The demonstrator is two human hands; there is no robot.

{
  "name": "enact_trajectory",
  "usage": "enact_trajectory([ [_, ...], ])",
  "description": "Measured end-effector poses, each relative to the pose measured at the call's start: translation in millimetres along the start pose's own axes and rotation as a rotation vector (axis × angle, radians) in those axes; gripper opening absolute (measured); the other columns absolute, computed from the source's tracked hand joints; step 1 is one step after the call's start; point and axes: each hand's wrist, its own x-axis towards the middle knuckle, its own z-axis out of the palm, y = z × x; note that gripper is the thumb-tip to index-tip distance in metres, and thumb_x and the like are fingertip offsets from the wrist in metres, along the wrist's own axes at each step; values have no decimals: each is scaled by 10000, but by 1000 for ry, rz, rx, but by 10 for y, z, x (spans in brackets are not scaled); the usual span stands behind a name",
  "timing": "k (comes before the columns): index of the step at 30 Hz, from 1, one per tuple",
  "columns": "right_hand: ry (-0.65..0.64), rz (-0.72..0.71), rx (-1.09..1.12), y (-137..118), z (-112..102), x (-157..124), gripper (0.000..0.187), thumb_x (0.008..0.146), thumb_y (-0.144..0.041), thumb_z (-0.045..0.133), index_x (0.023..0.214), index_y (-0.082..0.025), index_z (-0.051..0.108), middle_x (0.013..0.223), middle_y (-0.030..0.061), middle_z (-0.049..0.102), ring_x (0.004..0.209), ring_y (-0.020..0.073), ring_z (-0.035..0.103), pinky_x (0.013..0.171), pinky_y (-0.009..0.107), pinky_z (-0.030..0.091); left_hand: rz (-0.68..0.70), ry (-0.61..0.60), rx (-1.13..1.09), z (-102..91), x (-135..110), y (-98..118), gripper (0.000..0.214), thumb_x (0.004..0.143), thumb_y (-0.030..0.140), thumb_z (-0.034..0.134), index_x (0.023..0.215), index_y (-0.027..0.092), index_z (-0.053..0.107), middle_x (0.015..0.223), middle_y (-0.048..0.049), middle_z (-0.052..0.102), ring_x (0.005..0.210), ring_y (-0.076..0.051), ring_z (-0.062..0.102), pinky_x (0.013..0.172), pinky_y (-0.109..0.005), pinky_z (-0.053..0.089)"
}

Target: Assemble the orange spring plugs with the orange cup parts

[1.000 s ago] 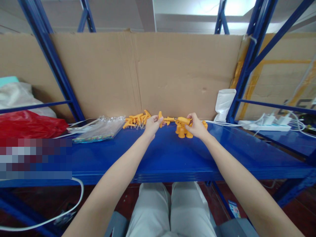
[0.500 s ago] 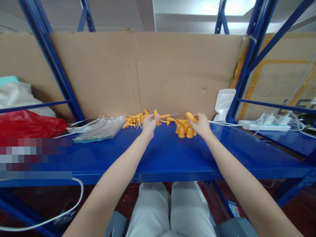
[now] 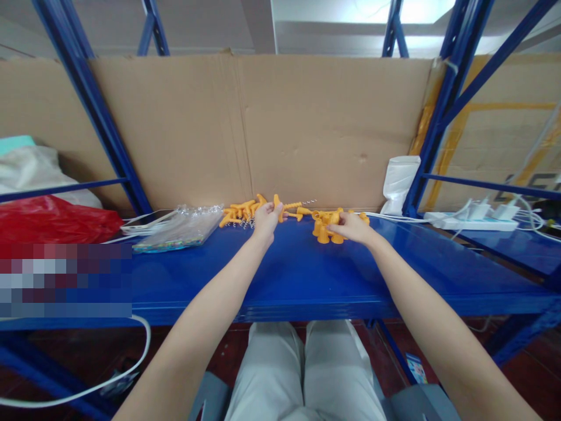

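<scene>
Cardboard [image 3: 333, 123] behind blue shelf [image 3: 307, 275], left hand [image 3: 265, 221] round corkscrew [image 3: 293, 206], right hand [image 3: 354, 228] at cups [image 3: 323, 235], grip unclear

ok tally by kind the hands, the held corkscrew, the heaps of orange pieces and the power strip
Hands: 2, left hand and right hand
Held corkscrew: 1
Heaps of orange pieces: 2, corkscrew pile and cup-shaped cluster
Power strip: 1
Total: 6, with each heap as one; its pieces overlap too much to count singly
</scene>
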Motion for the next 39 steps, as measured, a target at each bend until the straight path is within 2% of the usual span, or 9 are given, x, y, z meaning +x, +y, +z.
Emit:
enact_trajectory([
  [4,-189,-23,-114,-52,50,-25,148,775,-290,684,696,-178,626,724,64,687,708,201,660,617,271,448,5,0,5,-5,7,-17,149,848,91,673,729,132,593,580,27,624,552,-97,654,732,-265,598],
  [10,-321,150,-48,-72,116,-64,199,799,-254,669,633,-188,581,569,55,621,542,196,617,570,318,485,14,11,17,-1,13,-31,134,840,140,704,754,132,601,580,13,626,648,-152,705,768,-344,617],
  [17,-340,94,-108,-66,113,-53,138,778,-289,696,727,-184,623,577,27,616,601,203,649,604,296,502,6,10,13,7,-2,-18,175,842,79,665,695,135,587,579,26,616,538,-102,650,752,-311,613],
  [21,-334,81,-89,-47,160,-30,123,790,-294,682,798,-176,650,601,33,636,635,213,660,627,302,513,7,3,-1,6,-1,-28,185,841,65,659,685,137,591,571,25,616,547,-104,654,738,-286,607],
  [26,-230,63,-61,-49,253,-14,204,787,-276,699,950,-161,657,810,70,702,808,243,688,752,326,528,3,-1,5,1,2,-32,179,849,70,657,696,138,592,574,16,621,638,-137,697,743,-295,605],
  [29,-163,69,-36,-68,295,-17,244,776,-231,707,1002,-171,638,857,59,694,844,228,685,768,310,522,2,3,14,2,0,-26,163,839,93,685,715,135,589,596,11,626,639,-141,700,684,-270,596],
  [32,-129,86,-31,-80,306,-19,189,775,-211,699,948,-186,627,784,36,662,786,211,675,719,295,514,-1,26,24,-1,1,-19,136,849,125,688,763,139,583,626,11,625,618,-131,697,561,-195,549],
  [35,-115,90,-50,-91,286,-22,91,803,-249,673,834,-201,602,717,23,635,721,197,656,663,284,493,-11,66,35,-11,13,-15,122,853,183,704,882,148,591,700,-5,657,585,-121,687,498,-169,513],
  [39,-135,107,-81,-119,245,-33,145,818,-272,657,729,-211,561,715,29,648,697,195,645,645,285,477,-21,94,29,-30,30,-2,229,843,236,734,992,158,579,828,-47,701,522,-96,652,456,-160,481],
])
